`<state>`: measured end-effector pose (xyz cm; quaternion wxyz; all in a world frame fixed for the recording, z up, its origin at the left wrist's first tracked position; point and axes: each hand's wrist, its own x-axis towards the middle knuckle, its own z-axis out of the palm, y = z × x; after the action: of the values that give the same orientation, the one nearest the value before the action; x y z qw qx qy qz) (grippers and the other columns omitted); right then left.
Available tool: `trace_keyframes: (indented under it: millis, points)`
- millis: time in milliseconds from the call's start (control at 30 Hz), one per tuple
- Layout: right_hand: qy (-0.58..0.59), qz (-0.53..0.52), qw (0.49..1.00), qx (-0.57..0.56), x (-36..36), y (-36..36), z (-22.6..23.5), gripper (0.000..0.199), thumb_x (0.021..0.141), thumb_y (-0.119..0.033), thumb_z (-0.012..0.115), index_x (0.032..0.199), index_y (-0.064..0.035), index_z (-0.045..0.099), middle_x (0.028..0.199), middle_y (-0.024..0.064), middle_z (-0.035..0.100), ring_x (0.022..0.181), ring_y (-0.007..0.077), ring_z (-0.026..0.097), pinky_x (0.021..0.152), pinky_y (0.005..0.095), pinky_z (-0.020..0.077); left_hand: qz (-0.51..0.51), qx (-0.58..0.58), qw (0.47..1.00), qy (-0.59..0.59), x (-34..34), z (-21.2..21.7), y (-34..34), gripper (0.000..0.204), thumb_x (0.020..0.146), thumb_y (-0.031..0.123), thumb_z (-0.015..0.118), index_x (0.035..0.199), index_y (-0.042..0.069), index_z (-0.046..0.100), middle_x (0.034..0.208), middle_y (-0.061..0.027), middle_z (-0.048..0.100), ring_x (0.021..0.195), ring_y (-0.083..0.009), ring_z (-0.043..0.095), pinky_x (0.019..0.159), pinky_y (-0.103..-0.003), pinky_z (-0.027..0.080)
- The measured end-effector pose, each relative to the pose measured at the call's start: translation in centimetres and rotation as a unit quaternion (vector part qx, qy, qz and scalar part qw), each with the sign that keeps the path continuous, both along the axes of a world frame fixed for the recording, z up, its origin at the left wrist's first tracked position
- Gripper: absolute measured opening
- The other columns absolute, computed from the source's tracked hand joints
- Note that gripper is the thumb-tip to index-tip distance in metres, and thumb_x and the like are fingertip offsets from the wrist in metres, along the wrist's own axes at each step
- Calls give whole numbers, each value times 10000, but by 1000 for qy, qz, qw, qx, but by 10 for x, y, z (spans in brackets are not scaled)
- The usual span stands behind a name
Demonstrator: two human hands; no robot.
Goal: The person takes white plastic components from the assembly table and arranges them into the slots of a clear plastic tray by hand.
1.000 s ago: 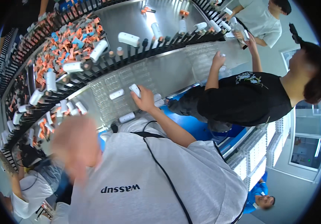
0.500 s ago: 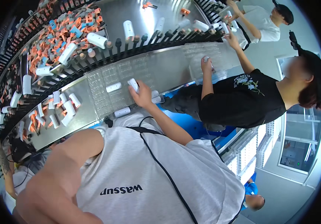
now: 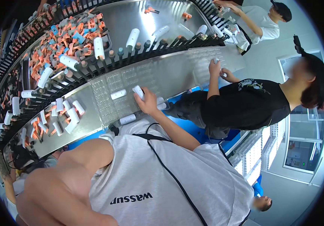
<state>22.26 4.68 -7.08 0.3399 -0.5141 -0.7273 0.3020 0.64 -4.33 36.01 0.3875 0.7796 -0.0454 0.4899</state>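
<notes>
My right hand (image 3: 147, 101) is closed around a white oblong plastic piece (image 3: 138, 91) and holds it above a clear moulded plastic tray (image 3: 105, 107) at the bench edge. Another white oblong piece (image 3: 118, 94) lies on the tray, left of the hand. More of these lie by the tray's near edge, one white piece (image 3: 127, 119) below the hand and others partly hidden behind my wrist. My left arm (image 3: 64, 180) is bent at the lower left, and its hand is outside the picture.
Beyond the tray runs a curved line of black pegs (image 3: 130, 56), some bearing white pieces. Behind it a bin holds orange, grey and blue parts (image 3: 75, 35). A loose pile of white-and-orange pieces (image 3: 69, 113) lies left. A co-worker in black (image 3: 244, 100) stands right, beside another clear tray (image 3: 203, 56).
The white pieces on the pegs have moved left along the line. My right hand still grips its piece over the tray. The co-worker's outstretched hand has drawn back from the pegs.
</notes>
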Motion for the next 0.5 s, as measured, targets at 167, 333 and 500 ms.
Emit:
trace_keyframes:
  millis: [167,333,500]
  points:
    - [-5,8,1000,4,-8,-2,3,454,916,-366,706,1178,0,645,992,255,718,914,465,691,785,527,543,180,41,968,-172,14,-21,-24,232,831,123,570,658,178,426,655,47,487,442,-85,446,459,-240,308]
    - [-14,-5,1000,20,2,8,2,419,913,-359,709,1136,-9,650,960,253,711,884,460,689,759,530,540,92,-34,994,-41,31,3,-3,185,831,134,600,731,202,459,699,73,498,514,-82,470,534,-254,369]
    - [0,10,1000,29,-14,6,-7,431,904,-382,703,1123,-14,656,937,257,705,870,464,686,769,537,535,144,-216,915,308,21,56,-13,144,839,165,631,799,188,494,742,102,502,628,-92,503,602,-311,432]
